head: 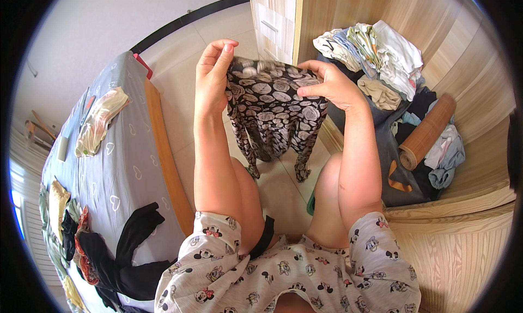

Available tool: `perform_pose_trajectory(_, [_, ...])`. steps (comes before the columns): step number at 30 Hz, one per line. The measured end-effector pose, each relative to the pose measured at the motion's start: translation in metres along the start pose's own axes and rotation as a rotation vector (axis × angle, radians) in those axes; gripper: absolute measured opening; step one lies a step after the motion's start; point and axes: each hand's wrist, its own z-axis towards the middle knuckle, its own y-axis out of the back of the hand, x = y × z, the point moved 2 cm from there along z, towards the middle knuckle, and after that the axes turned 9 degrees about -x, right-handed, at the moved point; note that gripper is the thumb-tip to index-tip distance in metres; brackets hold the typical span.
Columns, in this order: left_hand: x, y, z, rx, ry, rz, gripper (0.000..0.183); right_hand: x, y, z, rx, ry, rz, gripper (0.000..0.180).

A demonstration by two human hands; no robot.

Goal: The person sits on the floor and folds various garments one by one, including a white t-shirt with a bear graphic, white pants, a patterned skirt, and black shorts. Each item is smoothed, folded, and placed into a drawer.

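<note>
Stretched between my two hands is a black garment with a pale rose print (pixel 280 94). My left hand (pixel 214 73) pinches its upper left corner between thumb and fingers. At the other side my right hand (pixel 331 82) grips the upper right edge, thumb on the near face. The garment hangs in front of my knees above the tiled floor (pixel 267 194), and two narrow sleeve-like ends dangle lowest. Its far side is hidden from me.
To the left stands a bed with a heart-patterned grey sheet (pixel 135 149), bearing a pale garment (pixel 102 120) and black clothing (pixel 135 247). Right, an open wooden wardrobe (pixel 343 10) holds folded clothes (pixel 367 51) and a rolled bamboo mat (pixel 429 131). Drawers (pixel 273 22) stand ahead.
</note>
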Motion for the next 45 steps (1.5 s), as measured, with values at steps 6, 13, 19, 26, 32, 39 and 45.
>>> perform_pose_trajectory(6, [-0.007,0.004,-0.001,0.237,-0.045,0.217,0.031,-0.005,0.015,0.010,-0.378,0.109,0.099,0.022])
perform_pose_trajectory(13, [0.015,-0.007,-0.001,0.097,-0.635,0.993,0.013,-0.018,-0.004,0.018,-0.272,-0.034,0.321,0.020])
perform_pose_trajectory(19, [0.016,-0.025,-0.012,0.251,0.122,0.421,0.037,-0.007,-0.031,0.011,-0.143,-0.003,0.681,0.021])
perform_pose_trajectory(26, [0.043,-0.029,-0.011,0.187,0.002,0.370,0.020,0.005,-0.029,0.013,-0.074,0.172,0.501,0.019])
perform_pose_trajectory(32, [0.024,-0.044,-0.022,0.116,0.329,-0.395,0.023,-0.013,-0.013,0.016,0.032,0.043,0.345,0.060])
perform_pose_trajectory(39, [0.016,-0.025,-0.010,-0.001,0.126,-0.074,0.027,-0.014,-0.027,0.012,0.107,-0.100,0.282,0.057])
perform_pose_trajectory(45, [0.019,0.008,0.006,-0.093,0.002,0.210,0.022,0.002,0.003,0.005,0.003,0.006,0.333,0.038])
